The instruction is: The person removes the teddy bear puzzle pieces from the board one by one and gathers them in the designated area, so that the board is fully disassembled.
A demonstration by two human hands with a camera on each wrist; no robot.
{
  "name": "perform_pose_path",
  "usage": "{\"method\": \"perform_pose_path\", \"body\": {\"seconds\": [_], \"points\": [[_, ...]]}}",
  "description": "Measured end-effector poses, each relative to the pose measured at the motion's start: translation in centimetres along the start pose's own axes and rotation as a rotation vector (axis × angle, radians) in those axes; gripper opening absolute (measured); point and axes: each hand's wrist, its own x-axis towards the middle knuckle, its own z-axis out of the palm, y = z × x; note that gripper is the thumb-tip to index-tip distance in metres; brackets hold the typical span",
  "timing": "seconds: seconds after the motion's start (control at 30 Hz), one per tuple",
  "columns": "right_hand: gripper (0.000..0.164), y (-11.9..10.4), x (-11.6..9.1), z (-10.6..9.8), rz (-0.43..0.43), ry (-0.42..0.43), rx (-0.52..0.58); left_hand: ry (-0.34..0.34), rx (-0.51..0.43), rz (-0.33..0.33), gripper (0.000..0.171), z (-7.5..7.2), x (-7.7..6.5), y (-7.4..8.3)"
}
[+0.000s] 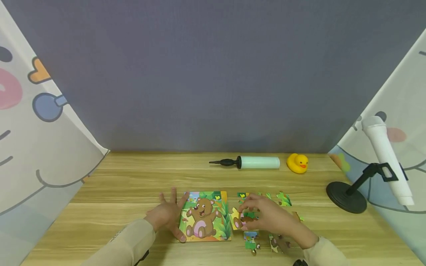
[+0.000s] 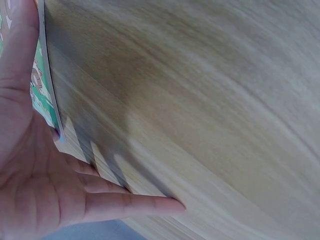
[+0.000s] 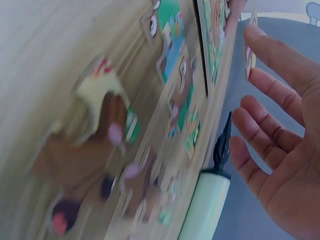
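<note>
A square bear picture board (image 1: 202,221) lies flat on the wooden table. My left hand (image 1: 165,215), fingers spread wide, rests at its left edge, with the thumb along the lower left corner. In the left wrist view that palm (image 2: 35,185) shows the fingers straight and holding nothing. Just right of the board, my right hand (image 1: 267,214) pinches a jigsaw piece (image 1: 235,221) with yellow and a bear's foot on it. Seen edge-on in the right wrist view, the piece (image 3: 250,47) is between thumb and forefinger, raised off the table; the other fingers are loosely bent.
Several loose jigsaw pieces lie around the right hand, among them a blue-green one (image 1: 251,240), a brown one (image 1: 279,243) and a green one (image 1: 284,198). Behind are a balloon pump (image 1: 259,162) and a rubber duck (image 1: 297,163). A white microphone (image 1: 387,159) stands at the right.
</note>
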Motion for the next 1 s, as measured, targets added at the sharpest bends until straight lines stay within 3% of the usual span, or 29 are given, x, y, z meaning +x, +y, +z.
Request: {"method": "perform_pose_path", "body": {"seconds": [0.23, 0.57, 0.8, 1.0], "points": [[0.031, 1.2, -2.9, -1.4, -0.047, 0.057, -0.008, 0.019, 0.037, 0.02, 0.139, 0.2, 0.0, 0.1], [0.027, 3.6, -7.2, -2.8, -0.012, 0.13, 0.023, 0.012, 0.019, 0.003, 0.14, 0.2, 0.2, 0.0], [0.034, 5.9, -9.6, -3.1, -0.091, 0.203, -0.052, 0.017, 0.004, 0.007, 0.141, 0.2, 0.3, -0.1], [0.039, 7.3, -11.9, -3.6, -0.04, 0.21, -0.109, 0.012, 0.017, 0.009, 0.14, 0.3, 0.4, -0.1]]}}
